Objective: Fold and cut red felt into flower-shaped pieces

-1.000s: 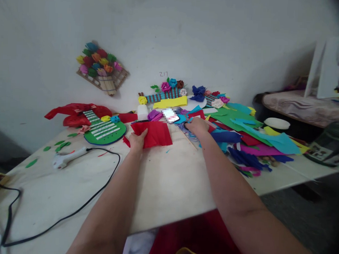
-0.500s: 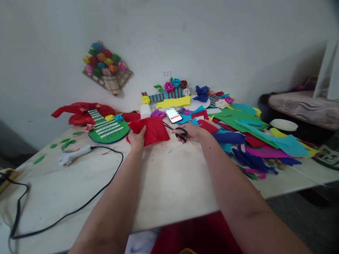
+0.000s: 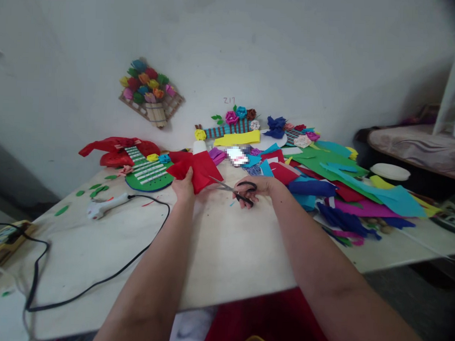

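A sheet of red crepe paper (image 3: pixel 201 170) is raised above the table, its near left part gripped by my left hand (image 3: pixel 184 185), thumb on top. My right hand (image 3: pixel 249 190) has its fingers in the black handles of a pair of scissors (image 3: pixel 224 186). The blades are parted and point left, with their tips at the right edge of the red paper. Behind the left hand lies a green guitar-shaped piece (image 3: pixel 149 175) with white strips across it.
A white glue gun (image 3: pixel 107 206) lies on the left, its black cable (image 3: pixel 115 273) looping across the table. Green paper leaves (image 3: pixel 62 210) are scattered nearby. Coloured paper sheets (image 3: pixel 346 194) pile up on the right. A phone (image 3: pixel 236 156) and paper flowers (image 3: pixel 232 117) are at the back.
The red paper has turned and tilted in my left hand, a corner now pointing toward me. The scissors have swung lower and their handles have spread. The whole view has shifted slightly.
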`<state>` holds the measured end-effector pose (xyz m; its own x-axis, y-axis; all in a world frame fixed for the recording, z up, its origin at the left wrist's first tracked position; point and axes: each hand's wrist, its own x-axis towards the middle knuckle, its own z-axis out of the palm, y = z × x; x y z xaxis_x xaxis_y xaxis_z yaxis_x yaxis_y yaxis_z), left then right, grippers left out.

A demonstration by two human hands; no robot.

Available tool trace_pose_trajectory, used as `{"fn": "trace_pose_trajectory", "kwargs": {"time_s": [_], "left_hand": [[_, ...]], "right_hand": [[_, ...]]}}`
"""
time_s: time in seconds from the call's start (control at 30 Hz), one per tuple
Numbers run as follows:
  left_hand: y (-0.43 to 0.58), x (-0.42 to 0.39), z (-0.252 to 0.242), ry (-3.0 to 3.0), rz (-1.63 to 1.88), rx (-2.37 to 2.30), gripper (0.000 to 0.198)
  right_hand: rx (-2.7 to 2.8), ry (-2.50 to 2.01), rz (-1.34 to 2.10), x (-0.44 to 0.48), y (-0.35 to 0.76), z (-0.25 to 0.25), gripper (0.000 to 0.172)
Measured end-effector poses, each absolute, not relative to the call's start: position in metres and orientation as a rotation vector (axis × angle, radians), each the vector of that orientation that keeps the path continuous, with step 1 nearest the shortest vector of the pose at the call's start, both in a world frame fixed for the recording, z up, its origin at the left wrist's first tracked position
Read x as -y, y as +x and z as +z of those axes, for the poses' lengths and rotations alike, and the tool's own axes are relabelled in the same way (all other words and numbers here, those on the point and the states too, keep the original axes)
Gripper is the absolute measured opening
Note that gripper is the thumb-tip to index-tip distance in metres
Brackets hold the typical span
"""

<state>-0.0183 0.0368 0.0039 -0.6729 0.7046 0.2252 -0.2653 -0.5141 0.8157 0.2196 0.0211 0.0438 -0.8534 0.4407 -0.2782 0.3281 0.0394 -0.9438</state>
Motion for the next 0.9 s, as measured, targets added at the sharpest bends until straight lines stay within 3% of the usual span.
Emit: {"fn": "trace_pose_trajectory", "kwargs": {"time_s": [0.9], "left_hand": [[-0.014, -0.039, 0.001, 0.729, 2.202, -1.072, 0.037]], "right_hand": [[2.076, -0.877, 1.622, -0.004, 0.172, 0.04, 0.041]]}}
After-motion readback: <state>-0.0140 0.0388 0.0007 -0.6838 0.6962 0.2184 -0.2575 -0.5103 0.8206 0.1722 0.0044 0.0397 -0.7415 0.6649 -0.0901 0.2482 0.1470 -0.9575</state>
